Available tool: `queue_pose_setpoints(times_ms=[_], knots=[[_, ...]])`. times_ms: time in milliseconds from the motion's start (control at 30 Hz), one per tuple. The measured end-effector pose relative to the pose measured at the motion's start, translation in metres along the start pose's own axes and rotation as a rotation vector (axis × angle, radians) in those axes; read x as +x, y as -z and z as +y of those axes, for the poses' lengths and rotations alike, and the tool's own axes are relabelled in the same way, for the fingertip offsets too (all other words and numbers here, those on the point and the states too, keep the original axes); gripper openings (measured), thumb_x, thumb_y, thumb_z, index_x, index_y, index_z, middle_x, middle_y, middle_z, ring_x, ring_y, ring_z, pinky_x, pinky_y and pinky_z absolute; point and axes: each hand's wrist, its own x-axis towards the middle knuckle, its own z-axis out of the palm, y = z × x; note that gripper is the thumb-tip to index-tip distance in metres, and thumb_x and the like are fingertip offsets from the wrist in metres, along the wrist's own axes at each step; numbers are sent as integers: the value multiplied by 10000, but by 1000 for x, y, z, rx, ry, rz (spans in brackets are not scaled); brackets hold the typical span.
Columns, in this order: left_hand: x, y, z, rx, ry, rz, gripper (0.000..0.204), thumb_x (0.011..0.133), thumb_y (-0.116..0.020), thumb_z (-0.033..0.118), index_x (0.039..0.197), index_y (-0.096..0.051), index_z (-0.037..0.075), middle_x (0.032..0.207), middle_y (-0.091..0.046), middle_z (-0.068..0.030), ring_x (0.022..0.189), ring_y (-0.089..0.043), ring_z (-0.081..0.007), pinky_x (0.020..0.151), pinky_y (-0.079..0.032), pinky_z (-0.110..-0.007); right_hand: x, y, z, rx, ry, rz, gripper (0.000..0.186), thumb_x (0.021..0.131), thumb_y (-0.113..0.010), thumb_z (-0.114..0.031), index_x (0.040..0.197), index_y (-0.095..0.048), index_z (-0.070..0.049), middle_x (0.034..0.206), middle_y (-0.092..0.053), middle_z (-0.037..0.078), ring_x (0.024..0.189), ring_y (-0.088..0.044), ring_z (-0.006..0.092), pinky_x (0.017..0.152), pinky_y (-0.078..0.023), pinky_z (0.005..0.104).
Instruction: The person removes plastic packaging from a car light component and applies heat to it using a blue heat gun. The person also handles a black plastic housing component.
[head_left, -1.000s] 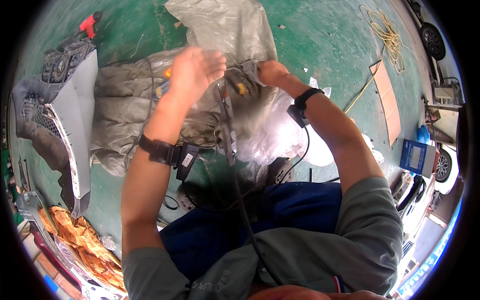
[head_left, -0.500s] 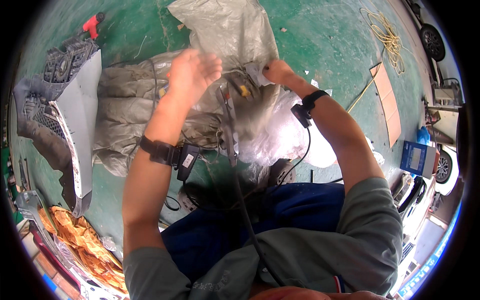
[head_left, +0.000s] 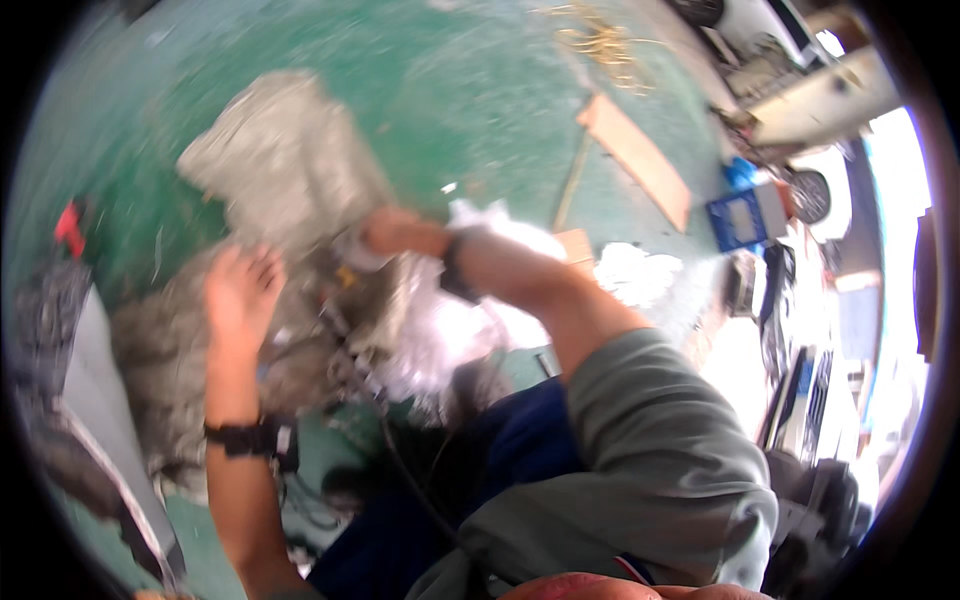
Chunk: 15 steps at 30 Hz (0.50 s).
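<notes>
The view is blurred. My left hand is raised over the crumpled grey tarp, fingers apart and holding nothing. My right hand is closed on a crumpled grey cloth near the middle of the tarp. A yellow tool lies just below it, beside a long dark metal piece. To the right are white translucent plastic sheets. A grey bumper part lies along the left.
A red power tool lies at upper left. Beyond are a coiled yellow hose, a cardboard strip, a blue box and white vehicles along the right side.
My head has turned right, so floor and objects shifted left in view, blurring everything. My right forearm now angles more across. My left hand stays open, my right still on the cloth.
</notes>
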Motion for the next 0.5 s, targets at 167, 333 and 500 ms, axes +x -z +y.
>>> queue_pose_setpoints(times_ms=[167,333,500], knots=[[-5,-15,-5,231,-20,141,357,971,-541,350,1059,-590,8,985,-616,-98,886,-586,-221,821,-483,-322,-15,31,-28,-82,-26,-161,298,811,-649,-252,1007,-779,-68,1083,-744,157,1054,-711,326,850,-583,440],[-9,-4,-1,274,-30,124,346,969,-533,356,1034,-598,22,987,-623,-89,877,-591,-217,819,-479,-314,-36,38,-62,-103,-16,-137,250,790,-703,-167,1015,-790,-100,1102,-752,142,1061,-721,289,831,-588,434],[-8,-7,-4,231,-45,130,348,967,-540,348,1039,-598,12,990,-629,-102,877,-595,-228,820,-484,-322,-25,40,-45,-83,-6,-127,254,821,-666,-189,1017,-783,-79,1087,-751,153,1050,-722,309,840,-587,447]])
